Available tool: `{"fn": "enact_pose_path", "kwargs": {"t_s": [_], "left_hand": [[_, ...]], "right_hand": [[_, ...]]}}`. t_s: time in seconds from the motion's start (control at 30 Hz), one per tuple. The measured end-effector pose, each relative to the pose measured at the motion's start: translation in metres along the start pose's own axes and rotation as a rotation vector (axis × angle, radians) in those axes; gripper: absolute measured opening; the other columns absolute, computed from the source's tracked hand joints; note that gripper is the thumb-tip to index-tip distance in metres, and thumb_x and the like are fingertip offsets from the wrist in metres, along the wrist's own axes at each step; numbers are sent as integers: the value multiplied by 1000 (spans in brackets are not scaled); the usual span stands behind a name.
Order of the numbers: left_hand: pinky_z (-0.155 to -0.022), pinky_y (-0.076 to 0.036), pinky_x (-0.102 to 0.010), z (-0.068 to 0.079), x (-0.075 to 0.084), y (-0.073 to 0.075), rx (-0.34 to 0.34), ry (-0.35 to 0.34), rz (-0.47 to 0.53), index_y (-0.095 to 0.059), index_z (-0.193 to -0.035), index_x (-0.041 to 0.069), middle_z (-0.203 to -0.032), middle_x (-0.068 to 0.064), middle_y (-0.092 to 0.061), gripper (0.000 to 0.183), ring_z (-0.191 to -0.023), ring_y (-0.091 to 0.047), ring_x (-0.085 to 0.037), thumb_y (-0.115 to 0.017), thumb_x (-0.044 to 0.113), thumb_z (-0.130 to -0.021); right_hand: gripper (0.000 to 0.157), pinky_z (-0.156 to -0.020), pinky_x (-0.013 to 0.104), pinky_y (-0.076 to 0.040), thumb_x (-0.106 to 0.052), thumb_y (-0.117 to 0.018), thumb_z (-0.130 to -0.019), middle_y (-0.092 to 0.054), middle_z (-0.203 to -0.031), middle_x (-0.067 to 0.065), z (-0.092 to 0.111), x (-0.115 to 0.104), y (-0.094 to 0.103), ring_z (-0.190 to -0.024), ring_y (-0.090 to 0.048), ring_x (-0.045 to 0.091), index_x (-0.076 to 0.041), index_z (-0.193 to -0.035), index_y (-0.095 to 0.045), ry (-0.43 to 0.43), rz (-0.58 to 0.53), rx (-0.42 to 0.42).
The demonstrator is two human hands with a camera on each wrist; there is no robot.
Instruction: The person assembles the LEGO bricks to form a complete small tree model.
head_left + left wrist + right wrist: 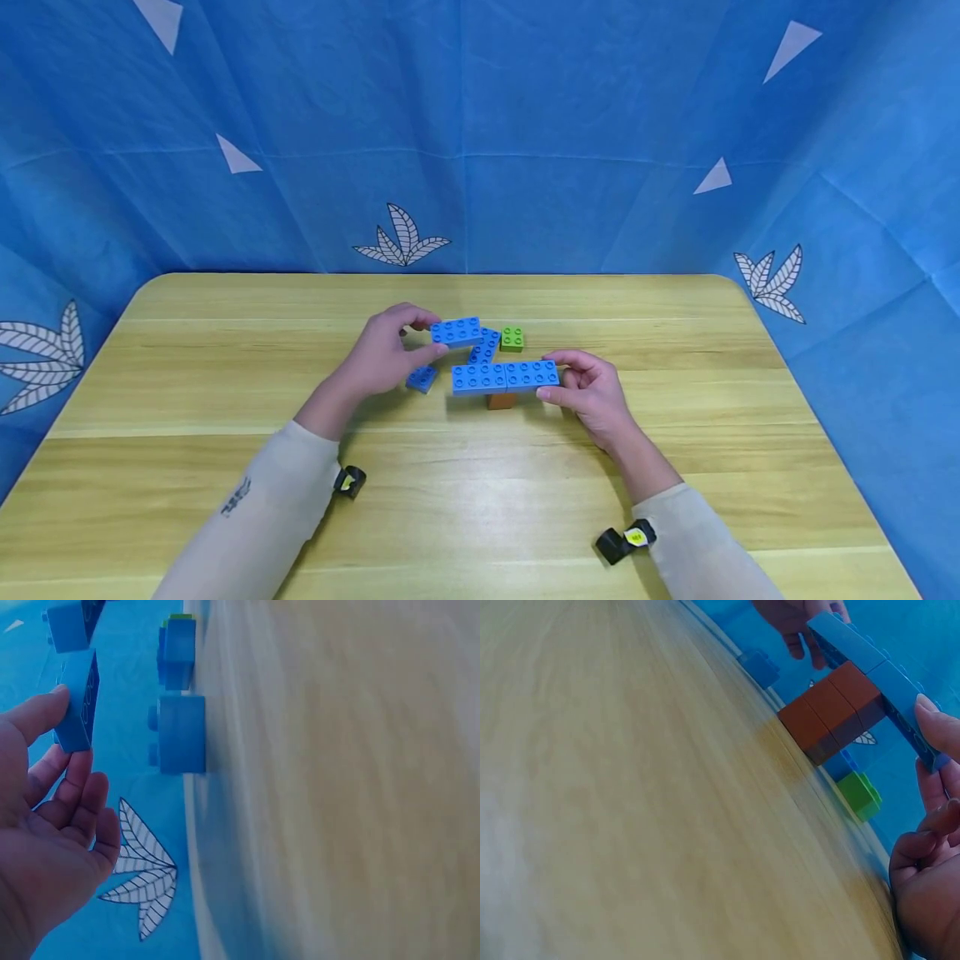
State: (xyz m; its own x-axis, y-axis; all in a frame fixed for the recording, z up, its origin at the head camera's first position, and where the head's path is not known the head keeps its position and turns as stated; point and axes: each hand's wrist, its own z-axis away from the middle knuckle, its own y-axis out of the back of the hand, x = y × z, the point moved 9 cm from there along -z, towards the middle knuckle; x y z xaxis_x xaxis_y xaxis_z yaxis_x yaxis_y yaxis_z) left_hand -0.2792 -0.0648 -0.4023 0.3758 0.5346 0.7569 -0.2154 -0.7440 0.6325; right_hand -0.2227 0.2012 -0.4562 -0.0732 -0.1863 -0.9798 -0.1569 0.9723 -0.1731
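My left hand (381, 354) pinches a blue brick (456, 332) between thumb and fingers, held above the table. In the left wrist view that blue brick (77, 705) is tilted on end. With thumb and fingertips, my right hand (596, 396) grips the right end of a row of two blue bricks (532, 377). This row lies across the top of a brown brick stack (501, 402), overhanging it on both sides. The right wrist view shows the brown stack (831, 712) standing on the table, three bricks high.
Behind the row lies another blue brick (484, 345), with a small green brick (512, 338) to its right. A small blue brick (422, 379) sits just beside my left hand. The wooden table (480, 517) ends at a blue curtain (570, 108).
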Motion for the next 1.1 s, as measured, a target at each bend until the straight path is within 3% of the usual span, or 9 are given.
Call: {"fn": "enact_pose_path", "kwargs": {"t_s": [0.17, 0.33, 0.6, 1.1], "left_hand": [[-93, -46, -45, 3, 16, -1, -14, -47, 29, -67, -119, 8, -112, 0, -63, 34, -108, -56, -26, -76, 26, -91], [-92, -45, -41, 5, 31, -4, -22, -74, 48, -68, -119, 9, -111, 2, -63, 34, -106, -56, -21, -77, 27, -91], [-92, -46, -46, 7, 50, -14, -57, -98, 47, -70, -117, 11, -110, 2, -63, 34, -106, -58, -28, -79, 25, -88], [-89, -49, -44, 14, 60, -27, -116, -162, 19, -71, -116, 5, -105, 0, -65, 39, -100, -58, -27, -83, 23, -84]], "right_hand": [[41, -46, 25, -22, 14, -77, -77, -45, -62, 3, 0, 0, 0, -53, -34, 14, 12, -116, -64, 5, 0, -1], [41, -46, 25, -22, 14, -78, -76, -46, -63, 3, 0, 0, 0, -53, -34, 14, 9, -115, -66, 0, -1, 4], [40, -46, 25, -23, 14, -77, -77, -45, -62, 3, 0, 0, 0, -52, -34, 14, 8, -115, -66, -5, -5, -2], [40, -45, 25, -23, 15, -77, -77, -45, -61, 3, 0, 0, 0, -52, -34, 14, 9, -114, -66, -1, 7, 8]]}}
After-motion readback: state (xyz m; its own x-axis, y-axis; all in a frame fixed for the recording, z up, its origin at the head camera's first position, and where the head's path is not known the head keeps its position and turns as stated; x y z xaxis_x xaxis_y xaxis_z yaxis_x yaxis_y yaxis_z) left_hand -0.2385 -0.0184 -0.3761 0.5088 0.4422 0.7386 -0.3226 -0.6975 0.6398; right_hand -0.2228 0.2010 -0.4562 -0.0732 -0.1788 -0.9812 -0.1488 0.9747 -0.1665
